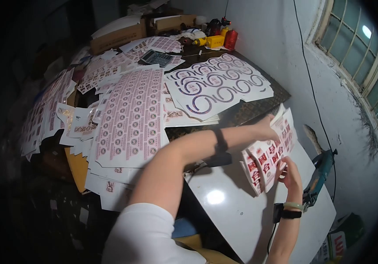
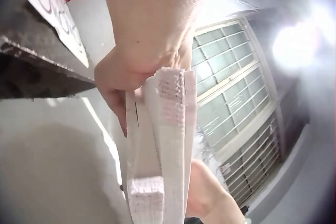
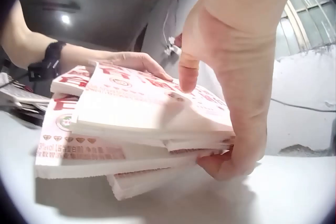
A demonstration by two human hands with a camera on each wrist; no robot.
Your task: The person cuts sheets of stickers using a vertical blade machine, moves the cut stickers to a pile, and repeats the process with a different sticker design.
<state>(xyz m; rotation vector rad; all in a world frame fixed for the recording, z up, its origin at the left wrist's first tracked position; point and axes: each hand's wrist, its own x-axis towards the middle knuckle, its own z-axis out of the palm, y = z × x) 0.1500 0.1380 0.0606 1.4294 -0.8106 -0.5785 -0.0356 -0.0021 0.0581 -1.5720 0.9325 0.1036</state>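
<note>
A thick stack of printed paper sheets (image 1: 266, 165) with red characters is held between both hands, tilted over the white table. My left hand (image 1: 264, 128) grips its far end, with thumb and fingers on opposite faces in the left wrist view, where the stack's rough white edges (image 2: 170, 129) show. At the near side my right hand (image 1: 292, 175) holds the stack, its fingers under the lower edge and thumb over the printed face in the right wrist view. The bundles (image 3: 152, 106) in the stack lie unevenly, some jutting out past others.
A glossy white table (image 1: 224, 211) lies below the hands, beside a wall with a barred window (image 1: 356, 48). On the dark table to the left are large printed sheets (image 1: 129, 114), sheets with purple curved prints (image 1: 215, 83) and a calculator (image 1: 157, 58). A teal tool (image 1: 323, 171) stands at the right edge.
</note>
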